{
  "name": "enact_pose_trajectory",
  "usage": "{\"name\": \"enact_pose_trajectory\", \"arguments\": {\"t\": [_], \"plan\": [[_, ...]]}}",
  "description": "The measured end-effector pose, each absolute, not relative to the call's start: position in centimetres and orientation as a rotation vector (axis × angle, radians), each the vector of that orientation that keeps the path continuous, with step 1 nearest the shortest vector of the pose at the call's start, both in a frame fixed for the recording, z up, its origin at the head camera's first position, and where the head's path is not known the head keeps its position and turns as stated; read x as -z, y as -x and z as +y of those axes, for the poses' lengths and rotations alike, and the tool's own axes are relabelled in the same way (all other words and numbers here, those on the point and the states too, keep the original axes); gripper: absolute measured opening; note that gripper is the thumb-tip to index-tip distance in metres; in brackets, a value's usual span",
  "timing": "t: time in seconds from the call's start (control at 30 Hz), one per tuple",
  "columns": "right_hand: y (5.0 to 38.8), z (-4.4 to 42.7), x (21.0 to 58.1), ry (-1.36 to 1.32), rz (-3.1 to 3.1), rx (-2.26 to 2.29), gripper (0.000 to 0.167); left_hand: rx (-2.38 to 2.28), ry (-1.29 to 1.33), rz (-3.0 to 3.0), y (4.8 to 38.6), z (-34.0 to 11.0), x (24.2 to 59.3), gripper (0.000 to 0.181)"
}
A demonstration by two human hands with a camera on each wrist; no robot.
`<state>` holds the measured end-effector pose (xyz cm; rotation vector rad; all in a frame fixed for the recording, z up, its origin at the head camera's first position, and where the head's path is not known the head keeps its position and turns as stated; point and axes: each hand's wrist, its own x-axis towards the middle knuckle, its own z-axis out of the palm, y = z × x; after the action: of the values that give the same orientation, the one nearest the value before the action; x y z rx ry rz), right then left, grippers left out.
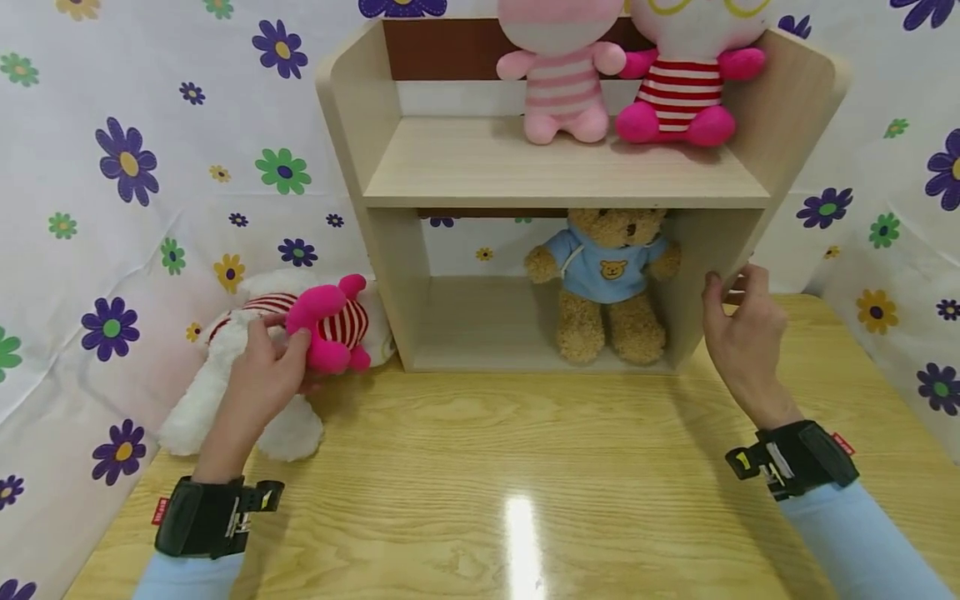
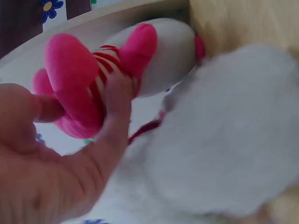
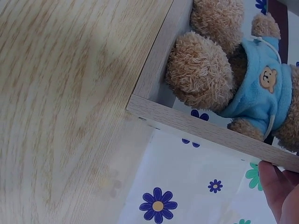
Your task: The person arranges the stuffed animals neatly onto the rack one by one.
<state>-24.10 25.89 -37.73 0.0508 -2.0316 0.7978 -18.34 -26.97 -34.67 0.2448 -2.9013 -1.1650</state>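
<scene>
My left hand [image 1: 262,371] grips a plush doll [image 1: 347,323] with bright pink limbs and a red-and-white striped body. In the left wrist view the thumb and a finger lie on either side of the doll's pink lower part [image 2: 77,79], and its pale head points away toward the shelf. The doll lies over a white fluffy plush [image 1: 288,429] that leans by the shelf's left side. With loosely bent fingers, my right hand [image 1: 746,346] touches the outside of the right panel of a two-tier wooden shelf [image 1: 570,179]. Its far fingers are partly hidden.
A brown teddy bear [image 1: 611,267] in a blue hoodie stands in the lower compartment, at the right. On the upper tier sit a pale pink striped doll [image 1: 562,92] and a red-striped doll [image 1: 684,96]. Flowered cloth [image 1: 127,250] hangs behind the wooden table [image 1: 420,467].
</scene>
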Motion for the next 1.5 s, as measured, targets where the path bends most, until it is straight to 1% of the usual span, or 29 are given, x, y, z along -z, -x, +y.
{"name": "enact_pose_trajectory", "arguments": {"t": [0.17, 0.23, 0.33, 0.37, 0.43, 0.57, 0.73, 0.83, 0.9, 1.03, 1.13, 1.37, 1.5], "plan": [[24.2, 26.0, 37.6, -0.072, -2.026, -0.773, 0.034, 0.618, -0.241, -2.908, 17.7, -26.5, 33.2, 0.051], [24.2, 26.0, 37.7, -0.080, -2.031, -0.763, 0.036, 0.501, -0.244, -2.882, 17.4, -26.2, 32.7, 0.050], [24.2, 26.0, 37.7, -0.087, -2.034, -0.758, 0.034, 0.374, -0.192, -2.778, 17.4, -25.3, 32.3, 0.059], [24.2, 26.1, 37.7, -0.083, -2.037, -0.759, 0.034, 0.342, -0.155, -2.726, 17.4, -24.9, 32.3, 0.063], [24.1, 26.0, 37.7, -0.076, -2.041, -0.772, 0.033, 0.292, -0.058, -2.614, 17.5, -24.0, 32.5, 0.063], [24.0, 25.9, 37.7, -0.071, -2.036, -0.785, 0.033, 0.220, 0.174, -2.453, 17.9, -22.8, 33.3, 0.047], [24.1, 25.8, 37.9, -0.071, -2.050, -0.784, 0.033, 0.079, 0.453, -2.429, 18.5, -22.6, 34.4, 0.028], [23.9, 25.8, 37.9, -0.075, -2.065, -0.786, 0.034, 0.025, 0.583, -2.413, 19.0, -22.8, 35.0, 0.022], [23.8, 25.8, 37.8, -0.080, -2.069, -0.786, 0.034, 0.008, 0.658, -2.416, 19.3, -22.8, 35.3, 0.022], [23.7, 25.8, 37.6, -0.089, -2.069, -0.788, 0.035, -0.082, 0.701, -2.483, 19.9, -22.9, 35.6, 0.031], [23.7, 25.9, 37.6, -0.088, -2.068, -0.784, 0.034, -0.185, 0.623, -2.547, 20.2, -23.0, 35.5, 0.038], [23.8, 25.9, 37.8, -0.069, -2.082, -0.780, 0.035, -0.330, 0.419, -2.715, 20.3, -23.2, 35.0, 0.069], [23.8, 25.9, 37.9, -0.072, -2.081, -0.783, 0.035, -0.425, 0.338, -2.811, 20.3, -23.5, 34.6, 0.079]]}}
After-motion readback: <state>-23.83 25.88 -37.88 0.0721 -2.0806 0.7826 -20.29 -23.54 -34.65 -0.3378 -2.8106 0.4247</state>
